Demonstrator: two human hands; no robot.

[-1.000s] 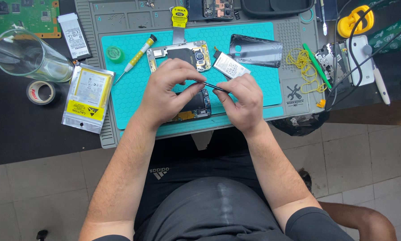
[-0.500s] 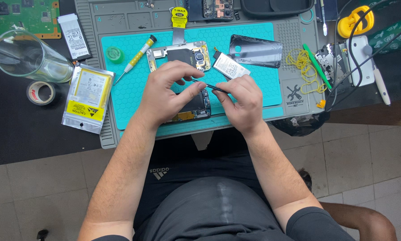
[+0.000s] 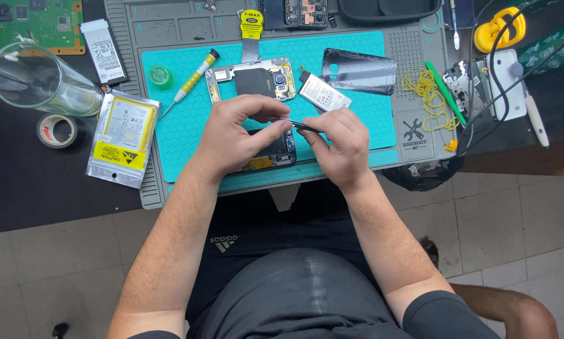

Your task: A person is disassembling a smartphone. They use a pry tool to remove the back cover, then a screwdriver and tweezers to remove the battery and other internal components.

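Observation:
An opened phone [image 3: 273, 152] lies near the front edge of a teal work mat [image 3: 181, 132]. My left hand [image 3: 238, 129] rests over it, holding it down with fingers curled. My right hand [image 3: 338, 143] pinches thin black tweezers [image 3: 291, 123], whose tip points left toward my left fingers above the phone. Just behind lies the phone's metal mid-frame [image 3: 252, 78] with a camera opening. A small silver battery [image 3: 323, 93] sits to its right, beside a dark back cover [image 3: 357, 66].
A yellow-handled screwdriver [image 3: 191, 80] and a green tape roll [image 3: 161, 76] lie on the mat's left. Off the mat to the left are a foil battery pouch [image 3: 122, 135], a drinking glass [image 3: 34, 81], a tape roll [image 3: 57, 130] and a green circuit board [image 3: 27, 17]. Yellow rubber bands [image 3: 423, 85] and tools lie right.
My hands and the tweezers have stayed almost still over the phone; only the fingers of my left hand shifted slightly.

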